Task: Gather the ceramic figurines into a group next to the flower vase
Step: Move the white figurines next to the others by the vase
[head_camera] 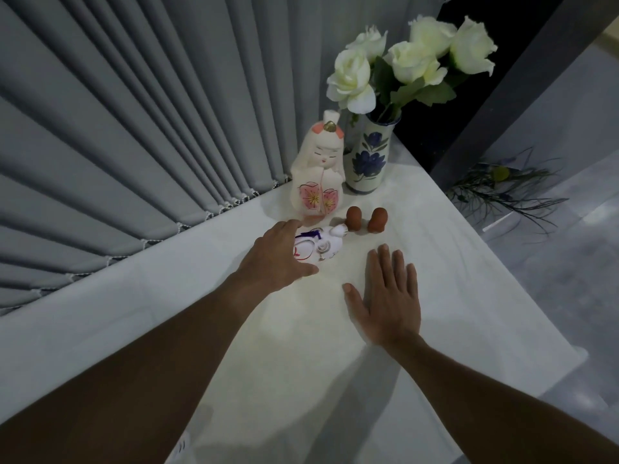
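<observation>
1. A tall white ceramic doll figurine (317, 169) stands upright at the far side of the white-covered table (452, 262), just beside the flower vase (368, 155). It has a painted face, a small gold ornament on its head with coral patches either side, and pink blossoms on its robe.
2. The vase is white with blue painted flowers and holds white roses (412, 58). It stands at the table's far corner, next to the grey pleated curtain (134, 112).
3. Two small brown rounded figurines (366, 220) stand side by side, a little apart, in front of the vase and to the right of the doll.
4. A small white figurine (321, 246) with purple and red markings lies on its side just in front of the doll, its far end close to the left brown one.
5. The left hand (278, 259) reaches over the white figurine with fingers spread loosely around its left side and thumb near its front. Whether the fingers actually grip it cannot be told.
6. The right hand (385, 296) lies flat and open, palm down on the cloth, holding nothing, well short of the brown pair.
7. The red mark on the lying figurine is partly hidden by the left hand and cannot be read.
</observation>
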`<action>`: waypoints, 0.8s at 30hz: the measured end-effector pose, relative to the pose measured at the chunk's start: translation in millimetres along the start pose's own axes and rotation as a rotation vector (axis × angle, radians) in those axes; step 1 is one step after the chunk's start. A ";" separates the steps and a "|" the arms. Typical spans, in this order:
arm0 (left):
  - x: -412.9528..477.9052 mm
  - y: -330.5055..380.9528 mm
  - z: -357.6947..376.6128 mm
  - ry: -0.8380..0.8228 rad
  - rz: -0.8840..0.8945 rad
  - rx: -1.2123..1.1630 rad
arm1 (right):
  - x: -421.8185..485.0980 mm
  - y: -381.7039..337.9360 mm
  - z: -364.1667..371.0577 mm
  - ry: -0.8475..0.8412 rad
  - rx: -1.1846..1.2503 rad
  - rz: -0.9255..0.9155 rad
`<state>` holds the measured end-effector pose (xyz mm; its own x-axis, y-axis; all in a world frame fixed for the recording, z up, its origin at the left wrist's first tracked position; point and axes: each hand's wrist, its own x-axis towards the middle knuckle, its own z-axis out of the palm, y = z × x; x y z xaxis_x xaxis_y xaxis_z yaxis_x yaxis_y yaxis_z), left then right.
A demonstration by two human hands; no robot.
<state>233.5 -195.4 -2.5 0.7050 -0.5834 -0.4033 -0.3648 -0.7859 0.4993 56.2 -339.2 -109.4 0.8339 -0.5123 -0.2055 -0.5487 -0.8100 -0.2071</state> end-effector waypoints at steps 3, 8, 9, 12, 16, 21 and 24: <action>-18.0 -15.7 -5.5 0.007 -0.039 -0.004 | -10.1 -4.8 5.0 -0.011 0.002 -0.046; -65.1 -46.2 -15.2 -0.030 -0.074 -0.009 | -41.8 -37.6 21.6 -0.018 0.004 -0.216; -77.1 -55.8 -17.5 -0.040 -0.089 -0.012 | -50.0 -49.0 25.4 -0.019 0.006 -0.257; -112.2 -91.8 -20.0 -0.088 -0.149 -0.009 | -72.3 -82.6 38.6 -0.028 0.016 -0.346; -160.8 -137.3 -19.4 -0.155 -0.229 -0.022 | -98.5 -122.0 53.1 -0.045 0.004 -0.431; -212.9 -182.6 -10.1 -0.261 -0.271 -0.049 | -120.8 -155.3 65.0 -0.025 -0.012 -0.481; -233.1 -196.7 -1.0 -0.328 -0.244 -0.078 | -123.6 -159.8 67.8 -0.016 -0.060 -0.470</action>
<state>141.6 95.4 -6.0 0.5289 -0.4260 -0.7340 -0.1544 -0.8988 0.4103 36.7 -127.1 -115.7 0.9896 -0.0824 -0.1180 -0.1075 -0.9683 -0.2257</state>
